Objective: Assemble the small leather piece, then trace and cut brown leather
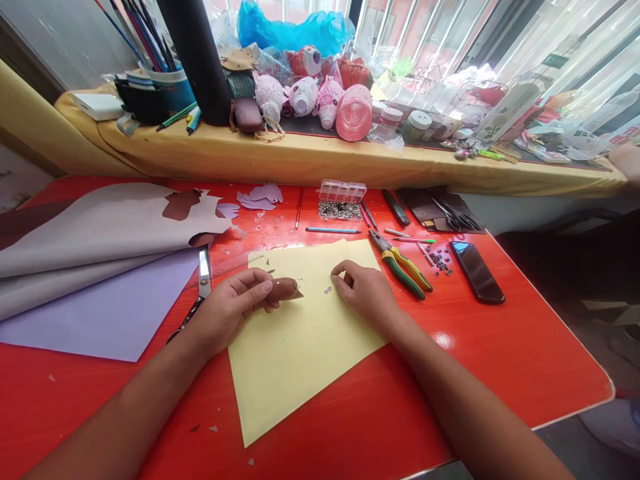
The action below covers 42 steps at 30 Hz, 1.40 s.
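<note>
Between the thumb and fingers of my left hand [245, 303] is a small folded piece of brown leather [285, 289], with a hole near its right end. Beneath both hands lies a sheet of yellow paper [300, 360]. My right hand [363, 287] is at the paper's right side, thumb and forefinger pinched together; whatever they may hold is too small to make out. Just left of those fingertips, two small metal snap rings [327, 290] rest on the paper. Combination pliers [400, 263] with green and yellow handles lie beyond my right hand.
Scissors [204, 273] and a large leather sheet [100, 227] lie at left. A divided plastic box [341, 200] of metal bits stands open at the back. Loose snap parts [443, 260] and a phone [477, 272] are at right. Jars and ornaments crowd the windowsill [320, 157].
</note>
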Available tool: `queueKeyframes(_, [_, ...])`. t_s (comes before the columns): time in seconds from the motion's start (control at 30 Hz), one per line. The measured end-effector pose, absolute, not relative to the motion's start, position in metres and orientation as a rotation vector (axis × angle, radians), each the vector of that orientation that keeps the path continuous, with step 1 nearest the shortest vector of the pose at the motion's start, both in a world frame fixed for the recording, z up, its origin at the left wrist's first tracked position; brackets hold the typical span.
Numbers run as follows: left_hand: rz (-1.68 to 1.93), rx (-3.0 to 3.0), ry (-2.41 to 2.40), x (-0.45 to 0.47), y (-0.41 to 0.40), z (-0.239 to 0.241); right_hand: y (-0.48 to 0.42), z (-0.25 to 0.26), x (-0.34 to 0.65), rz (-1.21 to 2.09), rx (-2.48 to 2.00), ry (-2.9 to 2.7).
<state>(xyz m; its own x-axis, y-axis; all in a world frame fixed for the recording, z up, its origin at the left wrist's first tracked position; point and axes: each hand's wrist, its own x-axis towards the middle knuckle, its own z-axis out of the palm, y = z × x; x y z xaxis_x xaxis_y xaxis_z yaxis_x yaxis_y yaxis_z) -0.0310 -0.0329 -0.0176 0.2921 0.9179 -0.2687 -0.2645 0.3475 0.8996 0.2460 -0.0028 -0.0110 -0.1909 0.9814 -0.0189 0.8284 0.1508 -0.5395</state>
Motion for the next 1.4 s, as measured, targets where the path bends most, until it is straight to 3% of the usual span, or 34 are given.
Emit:
queueKeyframes(0.2, [0.891, 0.851, 0.954, -0.034, -0.033, -0.020, 0.021, 0.001, 0.255, 0.817, -1.759, -1.984])
queueKeyframes(0.43, [0.827, 0.898, 0.965, -0.035, -0.033, -0.016, 0.084, 0.018, 0.252, 0.595, -1.883, -2.069])
queueKeyframes(0.7, [0.813, 0.901, 0.968, -0.037, -0.034, -0.019, 0.133, 0.003, 0.234, 0.452, -1.966, -2.136])
queueKeyframes(1.1, [0.815, 0.903, 0.967, -0.034, -0.034, -0.013, 0.140, -0.002, 0.239, 0.330, -2.015, -2.137])
queueKeyframes(1.4, [0.797, 0.989, 0.983, -0.029, -0.036, -0.008, 0.117, 0.003, 0.240, 0.441, -1.821, -2.030])
